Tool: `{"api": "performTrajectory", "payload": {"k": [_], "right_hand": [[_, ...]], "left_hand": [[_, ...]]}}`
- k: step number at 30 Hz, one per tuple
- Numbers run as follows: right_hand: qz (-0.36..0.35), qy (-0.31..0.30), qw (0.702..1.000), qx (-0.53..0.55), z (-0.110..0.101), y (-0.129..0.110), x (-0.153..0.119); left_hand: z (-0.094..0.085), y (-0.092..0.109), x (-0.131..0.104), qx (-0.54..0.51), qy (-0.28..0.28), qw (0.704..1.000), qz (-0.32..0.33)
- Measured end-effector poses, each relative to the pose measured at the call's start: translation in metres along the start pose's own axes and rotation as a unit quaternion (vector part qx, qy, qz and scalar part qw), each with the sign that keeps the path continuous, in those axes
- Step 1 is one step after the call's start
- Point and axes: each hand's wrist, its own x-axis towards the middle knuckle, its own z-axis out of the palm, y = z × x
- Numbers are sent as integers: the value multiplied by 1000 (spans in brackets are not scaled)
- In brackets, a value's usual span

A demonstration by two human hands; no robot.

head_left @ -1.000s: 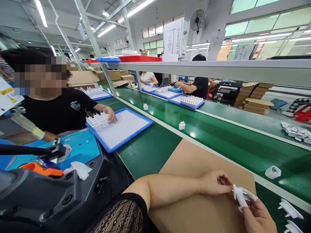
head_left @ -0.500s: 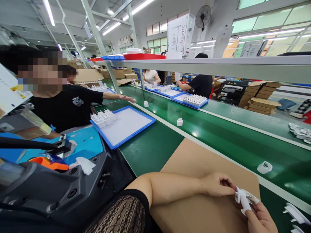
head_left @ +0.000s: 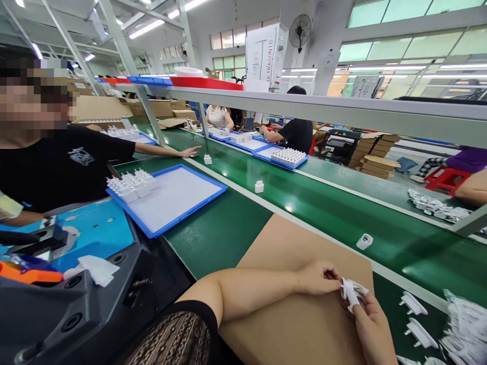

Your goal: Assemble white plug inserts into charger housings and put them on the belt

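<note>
Over a sheet of brown cardboard (head_left: 289,253), my left hand (head_left: 319,277) pinches the edge of a small white plastic plug part (head_left: 344,290). My right hand (head_left: 375,322) grips the same part from the other side, with white coverings on its thumb and a fingertip. Fingers hide much of the part, so its exact shape cannot be made out. Right of my right hand lie two loose white plug plates with pins, one a plug plate (head_left: 414,303) farther off and the other a plug plate (head_left: 421,333) nearer. A heap of white parts (head_left: 466,324) in clear plastic lies beyond them.
White adapter housings stand on the green belt, one adapter (head_left: 364,242) nearest me. A blue-rimmed tray (head_left: 186,187) holds rows of adapters at left. A dark machine (head_left: 95,304) stands at near left. A co-worker's hand (head_left: 189,151) reaches over the belt. A shelf (head_left: 304,104) spans above.
The view has swung right, bringing more of the bagged white heap into sight. Both hands keep hold of the plug part. The co-worker's arm remains stretched over the belt.
</note>
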Motion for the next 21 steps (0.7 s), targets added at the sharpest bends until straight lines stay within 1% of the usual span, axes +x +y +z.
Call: {"api": "performTrajectory", "payload": {"k": [5,10,14,15,17,19,21], "right_hand": [[-36,-10,999,-14,0,1,1],[-62,-19,998,18,4,-1,-2],[-85,4,995,44,12,-6,-9],[-91,21,995,42,14,-8,-9],[-95,46,994,37,16,-9,-10],[-84,48,995,34,16,-9,-10],[-77,38,996,29,16,-6,-8]], "left_hand": [[0,-1,0,5,-3,1000,15],[0,-2,-1,19,2,999,27],[1,-3,-5,42,12,998,48],[1,-4,-7,52,27,997,54],[1,-9,-8,79,76,992,65],[0,-14,-7,114,135,982,63],[-2,-16,1,157,179,970,45]]}}
